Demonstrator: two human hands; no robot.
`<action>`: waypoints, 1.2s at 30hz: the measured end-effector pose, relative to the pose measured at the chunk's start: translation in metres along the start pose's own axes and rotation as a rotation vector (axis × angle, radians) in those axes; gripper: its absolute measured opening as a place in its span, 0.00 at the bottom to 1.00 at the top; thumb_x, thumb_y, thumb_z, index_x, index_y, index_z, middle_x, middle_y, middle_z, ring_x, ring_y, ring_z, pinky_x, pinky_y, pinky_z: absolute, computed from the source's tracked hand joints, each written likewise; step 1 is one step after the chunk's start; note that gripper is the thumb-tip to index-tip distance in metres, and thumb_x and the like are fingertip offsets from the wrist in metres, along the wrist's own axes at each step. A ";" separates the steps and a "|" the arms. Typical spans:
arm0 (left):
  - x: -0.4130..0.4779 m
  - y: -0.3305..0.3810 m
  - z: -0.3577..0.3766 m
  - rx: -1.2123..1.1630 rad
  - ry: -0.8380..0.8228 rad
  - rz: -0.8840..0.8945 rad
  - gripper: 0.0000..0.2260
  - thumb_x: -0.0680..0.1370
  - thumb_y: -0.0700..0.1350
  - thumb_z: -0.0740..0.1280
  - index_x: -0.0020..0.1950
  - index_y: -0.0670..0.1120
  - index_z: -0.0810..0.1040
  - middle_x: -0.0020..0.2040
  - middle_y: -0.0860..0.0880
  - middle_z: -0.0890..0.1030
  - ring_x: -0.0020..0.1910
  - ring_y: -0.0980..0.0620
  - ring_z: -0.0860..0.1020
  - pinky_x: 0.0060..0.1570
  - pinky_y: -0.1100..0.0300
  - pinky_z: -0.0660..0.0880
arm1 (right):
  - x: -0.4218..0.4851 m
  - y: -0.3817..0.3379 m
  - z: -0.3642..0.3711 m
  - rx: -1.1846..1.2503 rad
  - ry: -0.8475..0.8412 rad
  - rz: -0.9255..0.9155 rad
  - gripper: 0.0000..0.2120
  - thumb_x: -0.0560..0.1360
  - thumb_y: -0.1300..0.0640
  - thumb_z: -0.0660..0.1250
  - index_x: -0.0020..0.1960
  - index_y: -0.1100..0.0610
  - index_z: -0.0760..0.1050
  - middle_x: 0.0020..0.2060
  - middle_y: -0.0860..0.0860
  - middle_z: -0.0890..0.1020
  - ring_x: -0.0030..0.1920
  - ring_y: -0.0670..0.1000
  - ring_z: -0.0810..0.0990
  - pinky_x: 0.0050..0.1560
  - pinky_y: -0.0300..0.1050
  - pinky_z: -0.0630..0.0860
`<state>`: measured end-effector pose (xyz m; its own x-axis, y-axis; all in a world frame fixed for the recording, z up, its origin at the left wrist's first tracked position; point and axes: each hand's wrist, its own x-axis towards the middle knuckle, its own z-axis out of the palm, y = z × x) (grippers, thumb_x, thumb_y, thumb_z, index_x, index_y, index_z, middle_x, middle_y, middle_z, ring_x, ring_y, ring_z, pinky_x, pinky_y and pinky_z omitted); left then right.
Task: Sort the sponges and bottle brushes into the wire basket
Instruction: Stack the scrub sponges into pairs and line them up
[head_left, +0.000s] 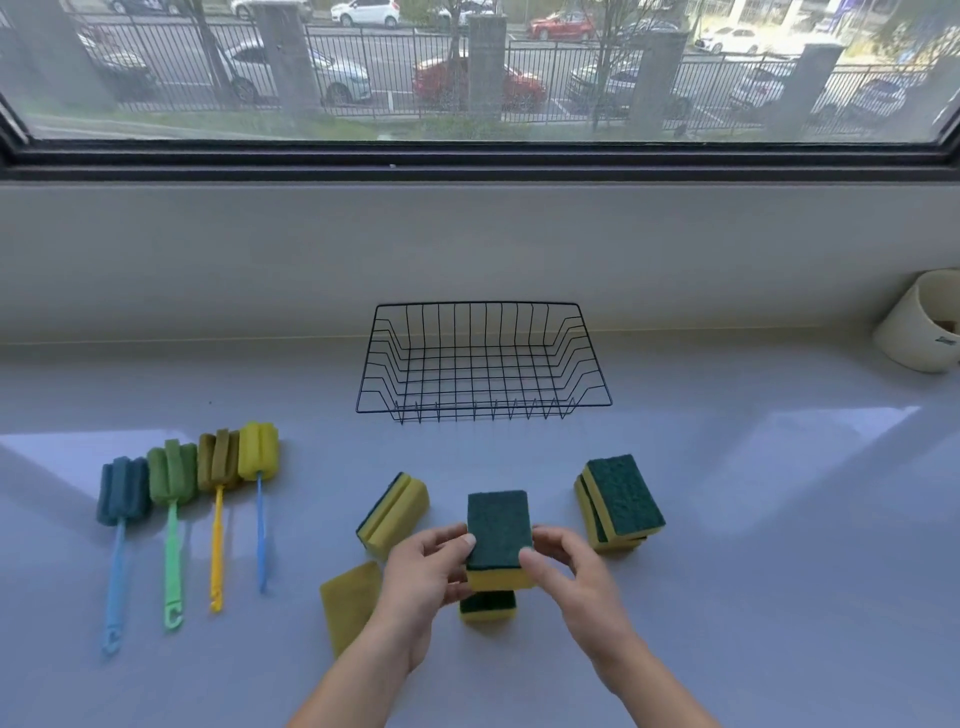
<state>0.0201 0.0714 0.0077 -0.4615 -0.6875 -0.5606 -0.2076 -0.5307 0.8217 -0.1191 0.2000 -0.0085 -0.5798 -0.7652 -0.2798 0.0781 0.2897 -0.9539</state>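
Wire basket (483, 358) bare, sponges (621, 501) outside

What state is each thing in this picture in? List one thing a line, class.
wire basket: upright, empty
held sponge: gripped between both hands, green side up
left hand: holding the sponge
right hand: holding the sponge
bottle brushes: four lying in a row
sponge pair: stacked
white cup: tilted

I face a pale glossy counter (727, 519) under a wide dark-framed window (467, 156); beyond it, a metal fence (363, 67) and parked cars (483, 83) in daylight.
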 end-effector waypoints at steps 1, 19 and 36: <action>0.000 -0.002 -0.001 0.039 0.016 0.029 0.09 0.78 0.44 0.70 0.57 0.46 0.82 0.46 0.44 0.87 0.47 0.44 0.85 0.42 0.57 0.80 | 0.002 0.000 0.002 -0.006 0.035 0.029 0.08 0.76 0.47 0.74 0.53 0.48 0.82 0.52 0.42 0.85 0.57 0.45 0.82 0.55 0.44 0.81; 0.000 -0.031 -0.009 0.364 0.137 0.085 0.12 0.76 0.48 0.71 0.59 0.55 0.78 0.52 0.54 0.83 0.53 0.55 0.81 0.58 0.52 0.78 | 0.003 0.022 0.026 -0.144 0.090 0.141 0.04 0.75 0.53 0.75 0.49 0.49 0.81 0.43 0.43 0.86 0.44 0.41 0.84 0.49 0.41 0.80; 0.022 -0.014 0.033 0.216 0.019 -0.003 0.16 0.73 0.45 0.74 0.59 0.53 0.76 0.50 0.47 0.83 0.48 0.50 0.83 0.51 0.50 0.79 | 0.015 0.009 0.002 -0.107 0.151 0.139 0.07 0.76 0.51 0.73 0.52 0.44 0.78 0.49 0.40 0.85 0.49 0.39 0.83 0.53 0.43 0.80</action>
<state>-0.0161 0.0798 -0.0126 -0.4445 -0.6963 -0.5635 -0.3899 -0.4160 0.8215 -0.1251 0.1897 -0.0219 -0.6849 -0.6214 -0.3806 0.0838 0.4517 -0.8882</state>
